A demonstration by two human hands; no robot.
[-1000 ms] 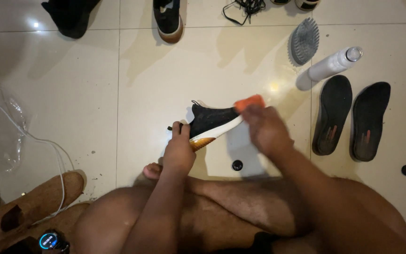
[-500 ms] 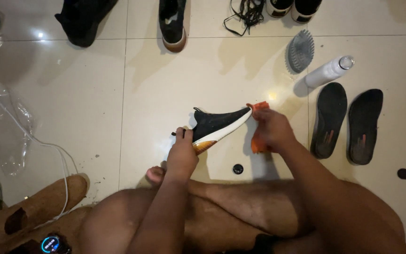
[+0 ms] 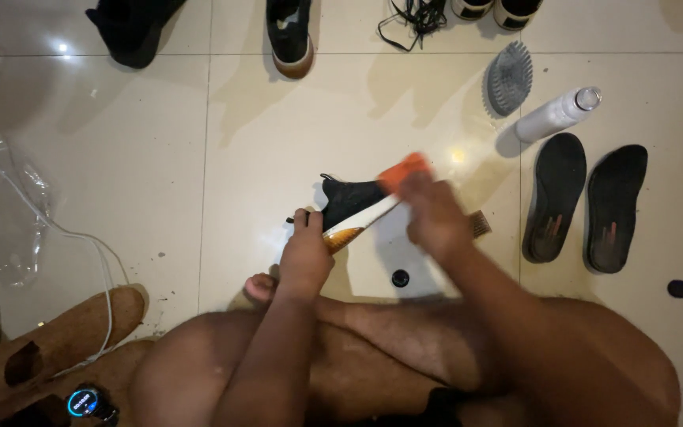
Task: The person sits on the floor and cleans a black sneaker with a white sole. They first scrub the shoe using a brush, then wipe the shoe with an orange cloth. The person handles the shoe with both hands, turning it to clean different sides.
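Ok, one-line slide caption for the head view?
Left hand steadies black sneaker; right hand holds orange brush on it.

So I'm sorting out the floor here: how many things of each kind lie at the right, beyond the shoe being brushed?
Black insoles: 2
White bottle: 1
Grey brush: 1
Small black caps: 2
Total: 6

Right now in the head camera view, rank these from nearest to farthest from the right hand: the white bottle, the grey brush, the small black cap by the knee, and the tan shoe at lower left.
From the right hand:
1. Small black cap, just below it on the floor.
2. Grey brush, above right.
3. White bottle, farther right; close to the brush's distance, a narrow call.
4. Tan shoe, far lower left.
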